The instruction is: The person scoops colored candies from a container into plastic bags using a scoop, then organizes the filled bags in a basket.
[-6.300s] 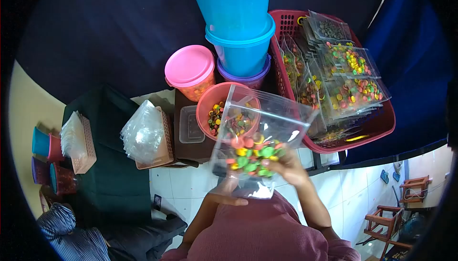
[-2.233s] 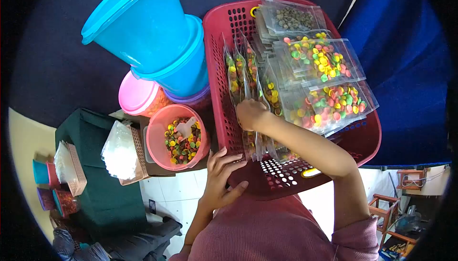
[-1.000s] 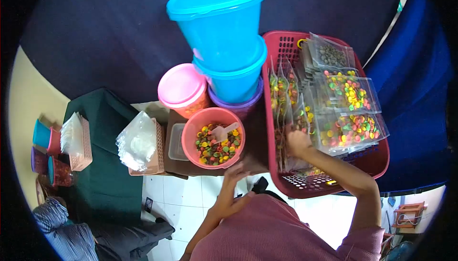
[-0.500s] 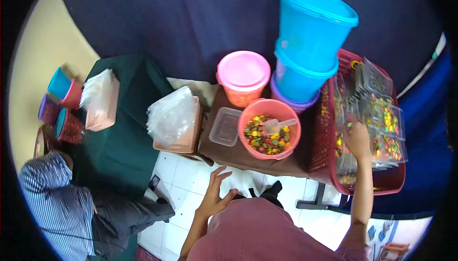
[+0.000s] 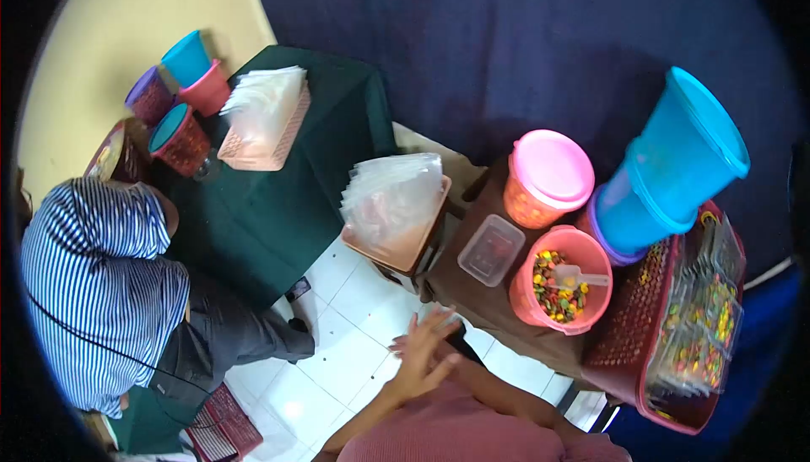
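Observation:
My left hand (image 5: pixel 415 362) is in front of my body with its fingers spread and nothing in it. My right hand (image 5: pixel 445 351) reaches across to meet it, partly hidden behind the left; its visible fingertips are stretched out, and no object shows in it. Ahead and to the right stands a pink tub (image 5: pixel 521 286) of colourful candies (image 5: pixel 553 306), with a clear scoop (image 5: pixel 582 277) lying on top. Beside the tub is a clear plastic box (image 5: pixel 492 250). A peach basket (image 5: pixel 384 253) of clear plastic bags (image 5: pixel 392 196) lies ahead of my hands.
At the right, a dark red basket (image 5: pixel 629 352) holds filled candy packets (image 5: pixel 704 318). Blue tubs (image 5: pixel 675 158) are stacked behind a pink-lidded tub (image 5: pixel 553 167). Leftward, a person in a striped shirt (image 5: pixel 101 285) is by a green-covered table (image 5: pixel 337 116) with another bag basket (image 5: pixel 257 154).
My right hand has left the packets in the red basket and come over to my left hand. The view has turned left, so the tables appear farther right.

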Demonstrator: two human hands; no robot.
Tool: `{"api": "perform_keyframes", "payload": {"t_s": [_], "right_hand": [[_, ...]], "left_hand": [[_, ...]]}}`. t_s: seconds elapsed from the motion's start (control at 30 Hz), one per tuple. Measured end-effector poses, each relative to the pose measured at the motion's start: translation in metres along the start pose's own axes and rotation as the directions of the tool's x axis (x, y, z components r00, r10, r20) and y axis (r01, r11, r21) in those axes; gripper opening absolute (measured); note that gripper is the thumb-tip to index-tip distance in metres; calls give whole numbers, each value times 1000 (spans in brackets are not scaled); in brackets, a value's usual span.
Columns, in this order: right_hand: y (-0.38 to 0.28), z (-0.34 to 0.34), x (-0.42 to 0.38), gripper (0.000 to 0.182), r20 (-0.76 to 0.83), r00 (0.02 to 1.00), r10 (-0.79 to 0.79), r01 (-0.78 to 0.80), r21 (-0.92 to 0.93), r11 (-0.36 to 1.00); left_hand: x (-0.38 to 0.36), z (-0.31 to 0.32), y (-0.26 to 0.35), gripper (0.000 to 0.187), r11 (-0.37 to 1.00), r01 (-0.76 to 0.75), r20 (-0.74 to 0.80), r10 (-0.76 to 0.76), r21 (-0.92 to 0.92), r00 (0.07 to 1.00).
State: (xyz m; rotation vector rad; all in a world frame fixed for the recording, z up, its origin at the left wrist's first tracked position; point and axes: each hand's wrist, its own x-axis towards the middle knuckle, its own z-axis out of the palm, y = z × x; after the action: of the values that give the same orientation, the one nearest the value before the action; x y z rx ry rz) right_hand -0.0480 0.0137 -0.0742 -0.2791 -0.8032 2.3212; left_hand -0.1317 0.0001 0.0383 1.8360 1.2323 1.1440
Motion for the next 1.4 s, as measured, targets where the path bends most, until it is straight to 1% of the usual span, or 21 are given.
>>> {"api": "perform_keyframes", "payload": {"t_s": [0.07, 0.2, 0.23, 0.27, 0.33, 0.37, 0.4, 0.47, 0.67, 0.73, 0.77, 0.8, 0.87, 0.93, 1.0, 1.03, 1.07, 1.13, 1.17, 1.27, 1.4], "right_hand": [[9, -10, 21, 34, -14, 996, 87, -85, 85, 993], [11, -20, 60, 38, -118, 932, 342, -270, 403, 875], [6, -21, 73, 39, -135, 904, 405, -300, 475, 828], [-2, -22, 83, 39, -124, 902, 414, -314, 472, 824], [-49, 2, 107, 36, -265, 834, 483, -336, 450, 827], [-68, 15, 119, 32, -368, 787, 495, -334, 420, 844], [-73, 8, 132, 32, -364, 783, 505, -340, 428, 837], [-74, -7, 152, 33, -355, 807, 472, -353, 350, 868], [-74, -45, 193, 32, -364, 823, 435, -330, 317, 889], [-79, -54, 200, 32, -221, 873, 435, -360, 308, 880], [-80, -54, 204, 31, -410, 766, 495, -397, 305, 866], [-88, -51, 208, 31, -416, 759, 502, -401, 309, 862], [-98, -53, 215, 31, -357, 787, 503, -369, 381, 848], [-94, -65, 219, 29, -343, 822, 454, -341, 343, 875], [-94, -74, 226, 26, -384, 812, 440, -298, 375, 878], [-93, -79, 229, 21, -427, 796, 430, -231, 442, 866], [-91, -82, 230, 21, -445, 795, 411, -201, 446, 872], [-91, -89, 232, 19, -548, 765, 338, -98, 420, 902], [-91, -89, 234, 18, -593, 741, 316, -54, 417, 907], [-81, -100, 239, 14, -695, 643, 322, 11, 428, 904], [-71, -100, 267, 12, -730, 611, 305, 33, 409, 912]], "left_hand": [[3, 2, -15, 39, 985, 30, 74, -43, 170, 996], [-2, -2, -78, 43, 981, 116, -23, -114, 158, 993], [4, -6, -85, 43, 985, 130, -107, -118, 113, 987], [12, -12, -93, 42, 988, 136, -188, -121, 72, 975], [28, -22, -117, 41, 981, 158, -207, -132, 117, 969], [35, -28, -133, 40, 956, 197, -231, -146, 216, 962], [40, -33, -149, 39, 920, 241, -253, -164, 310, 953], [61, -50, -174, 33, 905, 153, -290, -35, 397, 956], [97, -65, -218, 33, 941, 126, -216, -59, 315, 975], [104, -66, -227, 31, 959, 148, -244, -88, 243, 966], [108, -67, -231, 32, 964, 206, -266, -157, 166, 951], [112, -71, -235, 32, 964, 213, -266, -167, 158, 950], [116, -87, -246, 31, 953, 224, -189, -185, 206, 964], [123, -98, -257, 30, 944, 226, -162, -191, 241, 968], [126, -104, -286, 31, 937, 339, -285, -305, 78, 908], [130, -111, -306, 31, 910, 289, -326, -187, 298, 927], [131, -117, -322, 36, 892, 370, -330, -279, 258, 902], [136, -133, -340, 47, 789, 392, -295, -278, 472, 914], [136, -141, -348, 57, 739, 436, -257, -353, 513, 900], [142, -156, -355, 51, 703, 459, -141, -463, 543, 875], [144, -171, -362, 40, 740, 480, -51, -521, 471, 852]]}}
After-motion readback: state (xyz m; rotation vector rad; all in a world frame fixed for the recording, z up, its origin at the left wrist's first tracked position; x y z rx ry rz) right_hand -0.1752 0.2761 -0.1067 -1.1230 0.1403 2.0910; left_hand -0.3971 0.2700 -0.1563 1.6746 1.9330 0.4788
